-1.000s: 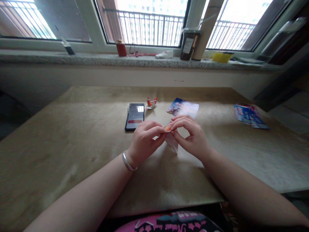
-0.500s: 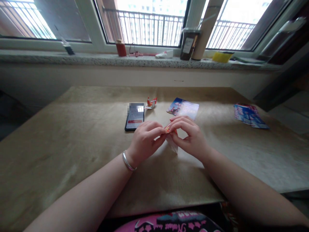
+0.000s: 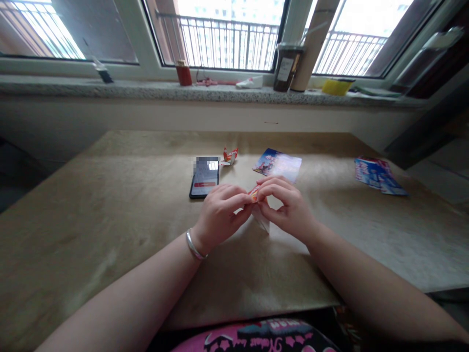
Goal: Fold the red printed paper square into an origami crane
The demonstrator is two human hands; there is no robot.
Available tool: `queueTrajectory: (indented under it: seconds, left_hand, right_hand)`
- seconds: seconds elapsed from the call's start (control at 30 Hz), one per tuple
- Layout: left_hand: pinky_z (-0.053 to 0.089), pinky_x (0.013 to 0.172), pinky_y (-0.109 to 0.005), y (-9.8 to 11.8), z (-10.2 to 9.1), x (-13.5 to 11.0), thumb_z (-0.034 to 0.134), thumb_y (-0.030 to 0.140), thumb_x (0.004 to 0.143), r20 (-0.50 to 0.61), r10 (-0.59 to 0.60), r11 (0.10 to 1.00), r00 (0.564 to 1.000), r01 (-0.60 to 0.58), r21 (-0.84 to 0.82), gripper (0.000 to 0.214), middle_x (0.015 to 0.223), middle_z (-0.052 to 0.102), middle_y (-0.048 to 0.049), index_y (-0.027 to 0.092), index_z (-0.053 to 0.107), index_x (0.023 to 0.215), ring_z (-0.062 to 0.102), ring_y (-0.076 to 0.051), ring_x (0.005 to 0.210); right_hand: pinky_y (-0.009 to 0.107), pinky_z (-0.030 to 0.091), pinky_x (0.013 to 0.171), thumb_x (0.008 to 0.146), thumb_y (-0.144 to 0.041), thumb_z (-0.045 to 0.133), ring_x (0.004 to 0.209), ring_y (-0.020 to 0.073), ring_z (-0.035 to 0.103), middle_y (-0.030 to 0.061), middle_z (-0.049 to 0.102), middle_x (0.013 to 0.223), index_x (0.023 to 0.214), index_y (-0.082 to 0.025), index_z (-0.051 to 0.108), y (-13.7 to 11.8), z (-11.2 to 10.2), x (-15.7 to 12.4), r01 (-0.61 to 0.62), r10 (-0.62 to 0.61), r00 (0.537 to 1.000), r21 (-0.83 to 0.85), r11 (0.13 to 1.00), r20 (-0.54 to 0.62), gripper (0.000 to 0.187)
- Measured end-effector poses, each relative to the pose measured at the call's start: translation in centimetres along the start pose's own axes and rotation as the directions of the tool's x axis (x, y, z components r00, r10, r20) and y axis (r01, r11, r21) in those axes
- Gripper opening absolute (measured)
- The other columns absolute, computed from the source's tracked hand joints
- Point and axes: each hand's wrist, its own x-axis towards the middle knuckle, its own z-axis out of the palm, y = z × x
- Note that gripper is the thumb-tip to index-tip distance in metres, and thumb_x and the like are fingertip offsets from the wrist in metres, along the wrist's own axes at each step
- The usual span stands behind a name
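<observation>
Both hands meet over the middle of the table around a folded piece of paper (image 3: 261,220), printed orange-red on one side and white on the other. My left hand (image 3: 223,210), with a silver bangle at the wrist, pinches its upper left part between thumb and fingers. From the other side my right hand (image 3: 286,208) grips it with bent fingers and thumb. A white pointed flap hangs below the fingertips; much of the paper is hidden by the fingers. Beyond the left hand lies a dark phone (image 3: 205,178) with its screen lit.
A small folded orange-and-white paper piece (image 3: 230,156) stands beside the phone. Blue printed sheets (image 3: 278,164) lie past my right hand, and more printed cards (image 3: 381,177) lie far right. The wooden table (image 3: 110,220) reaches the wall below a stone windowsill (image 3: 146,90) holding several items.
The fingers of my right hand have shifted slightly on the paper, and more of its orange-red print shows between the hands. Everything else stays in place.
</observation>
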Motion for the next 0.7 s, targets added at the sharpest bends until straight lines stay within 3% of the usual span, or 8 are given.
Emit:
queueTrajectory:
  seconds: [0.7]
  left_hand:
    - [0.043,0.069,-0.027,-0.1,-0.34,-0.01,0.06,0.022,0.081,0.05,-0.017,0.999,0.999,0.015,0.037,0.003,0.079,0.063,-0.0018,0.019,0.061,0.082,0.055,-0.013,0.072]
  right_hand:
    - [0.039,0.047,0.088,0.076,-0.016,0.059,0.096,0.0196,0.058,0.0025,0.066,0.085,0.082,-0.024,0.06,-0.07,0.1,-0.13,0.003,-0.003,1.0,-0.037,0.999,0.009,0.009]
